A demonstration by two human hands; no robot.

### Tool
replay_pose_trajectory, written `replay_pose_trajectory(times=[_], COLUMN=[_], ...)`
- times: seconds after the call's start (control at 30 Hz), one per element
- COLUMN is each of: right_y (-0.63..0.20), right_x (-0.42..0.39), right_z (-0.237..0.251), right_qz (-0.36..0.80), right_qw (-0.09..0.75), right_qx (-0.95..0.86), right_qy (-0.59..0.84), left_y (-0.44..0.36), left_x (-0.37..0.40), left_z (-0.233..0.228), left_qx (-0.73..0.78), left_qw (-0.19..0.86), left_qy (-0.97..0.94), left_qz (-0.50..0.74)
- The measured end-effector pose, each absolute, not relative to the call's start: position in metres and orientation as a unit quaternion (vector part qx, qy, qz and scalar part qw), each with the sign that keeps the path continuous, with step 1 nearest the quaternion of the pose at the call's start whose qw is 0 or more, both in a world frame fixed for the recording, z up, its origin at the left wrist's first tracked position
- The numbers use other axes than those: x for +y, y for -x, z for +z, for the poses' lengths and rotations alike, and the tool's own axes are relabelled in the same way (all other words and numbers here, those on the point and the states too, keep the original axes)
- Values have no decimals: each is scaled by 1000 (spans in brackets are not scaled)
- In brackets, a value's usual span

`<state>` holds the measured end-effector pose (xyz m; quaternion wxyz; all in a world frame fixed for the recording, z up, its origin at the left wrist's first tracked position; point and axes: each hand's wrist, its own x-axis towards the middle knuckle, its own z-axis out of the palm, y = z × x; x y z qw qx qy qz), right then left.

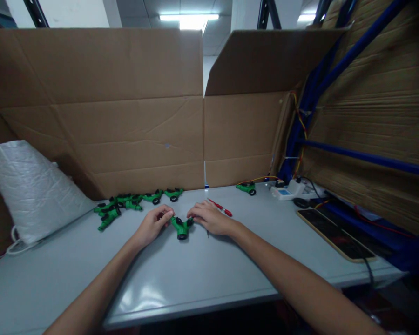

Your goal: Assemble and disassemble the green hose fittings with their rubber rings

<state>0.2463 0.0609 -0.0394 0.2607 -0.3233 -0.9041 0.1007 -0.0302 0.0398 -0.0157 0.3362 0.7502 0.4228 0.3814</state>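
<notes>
A green Y-shaped hose splitter (181, 228) with black parts sits in front of me, its black-ringed end facing my side. My left hand (154, 224) pinches its left branch between thumb and fingers. The fingers of my right hand (211, 217) are closed at the right branch, the tips partly hidden. Just past the right hand lies a red pen-like tool (219, 207) with a pale band. Several more green splitters (109, 217) are gathered to the left, and a single splitter (246, 188) rests farther back on the right.
A stuffed silvery-white bag (38, 195) stands on the table (195, 284) at the left. Cardboard walls (136, 125) enclose the back. On the right are a power strip (282, 192), cables, a phone-like dark slab (335, 232) and a blue metal frame (366, 159).
</notes>
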Motion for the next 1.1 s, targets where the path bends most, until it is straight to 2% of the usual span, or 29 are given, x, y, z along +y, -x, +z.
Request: replay_pose_trajectory(times=[0.77,1.1], right_y=[-244,-244], right_x=[61,59], right_z=[-41,-37], right_qz=[84,74], right_qw=[236,231], right_qx=[-904,-895], right_qy=[347,374], left_y=[25,29], left_x=[35,40], left_z=[-9,-18], left_qx=[425,431], left_qw=[342,247], left_qy=[-746,-796], left_qz=[382,345])
